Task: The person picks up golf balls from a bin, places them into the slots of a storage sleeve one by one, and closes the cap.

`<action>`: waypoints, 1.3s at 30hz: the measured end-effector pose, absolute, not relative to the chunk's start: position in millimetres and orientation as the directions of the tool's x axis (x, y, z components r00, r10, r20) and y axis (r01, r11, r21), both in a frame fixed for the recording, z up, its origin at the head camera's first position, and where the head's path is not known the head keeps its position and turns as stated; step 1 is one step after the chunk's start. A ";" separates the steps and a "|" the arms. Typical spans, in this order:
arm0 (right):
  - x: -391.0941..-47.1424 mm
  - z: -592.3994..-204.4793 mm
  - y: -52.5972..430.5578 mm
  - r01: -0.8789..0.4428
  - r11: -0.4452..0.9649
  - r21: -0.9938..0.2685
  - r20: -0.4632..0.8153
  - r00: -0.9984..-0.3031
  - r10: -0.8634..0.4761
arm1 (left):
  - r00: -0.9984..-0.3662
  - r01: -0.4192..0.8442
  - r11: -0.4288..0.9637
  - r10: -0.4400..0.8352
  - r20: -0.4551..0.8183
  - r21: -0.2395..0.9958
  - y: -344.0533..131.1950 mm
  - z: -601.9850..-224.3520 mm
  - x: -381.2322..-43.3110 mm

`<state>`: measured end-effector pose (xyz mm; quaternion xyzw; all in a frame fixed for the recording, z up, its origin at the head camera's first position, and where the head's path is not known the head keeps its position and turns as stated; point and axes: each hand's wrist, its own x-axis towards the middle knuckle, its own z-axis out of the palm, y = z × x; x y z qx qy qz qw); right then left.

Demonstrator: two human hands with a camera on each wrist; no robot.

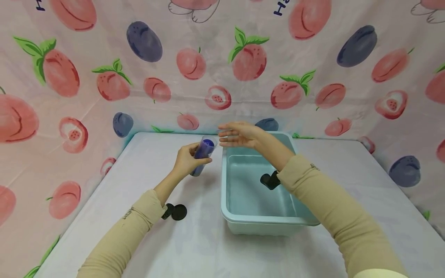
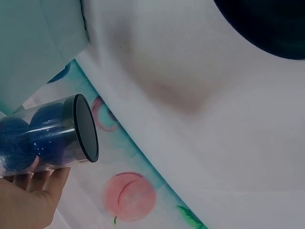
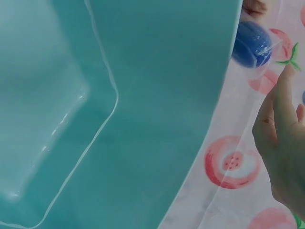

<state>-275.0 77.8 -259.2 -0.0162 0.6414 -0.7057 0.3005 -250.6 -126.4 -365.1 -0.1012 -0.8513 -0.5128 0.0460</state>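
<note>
My left hand (image 1: pixel 184 160) grips a clear tube (image 1: pixel 197 170) with blue balls (image 1: pixel 208 143) inside, tilted over the table left of the tub. In the left wrist view two blue balls (image 2: pixel 50 133) show through the wall, and a black cap (image 2: pixel 86 129) covers the lower end. The upper end looks uncapped. My right hand (image 1: pixel 240 135) is close to that end, fingers extended, with nothing held. From the right wrist, a blue ball (image 3: pixel 251 44) shows beyond the tub's edge. A round black lid (image 1: pixel 179 212) lies on the table near my left wrist.
A pale blue-green tub (image 1: pixel 227 185) stands on the white-covered table (image 1: pixel 146 251), right of the tube and beneath my right forearm. A small black object (image 1: pixel 270 180) appears by my right cuff, over the tub. Fruit-patterned cloth (image 1: pixel 243 100) hangs behind the table.
</note>
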 end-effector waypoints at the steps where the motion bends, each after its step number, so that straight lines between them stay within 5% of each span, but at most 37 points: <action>1: -273.8 -258.9 77.3 0.399 0.000 -0.917 -0.357 -0.821 -0.445 | -0.976 0.218 0.453 0.123 0.182 0.864 -127.2 -365.7 -250.5; 20: -228.2 -234.6 67.6 0.321 -0.070 -0.945 -0.244 -0.828 -0.504 | -0.983 0.182 0.464 0.082 0.163 0.867 -143.3 -361.4 -242.1; 39: -180.9 -241.1 60.2 0.285 -0.095 -0.954 -0.163 -0.758 -0.631 | -0.993 0.115 0.458 0.048 0.105 0.881 -167.1 -363.7 -233.5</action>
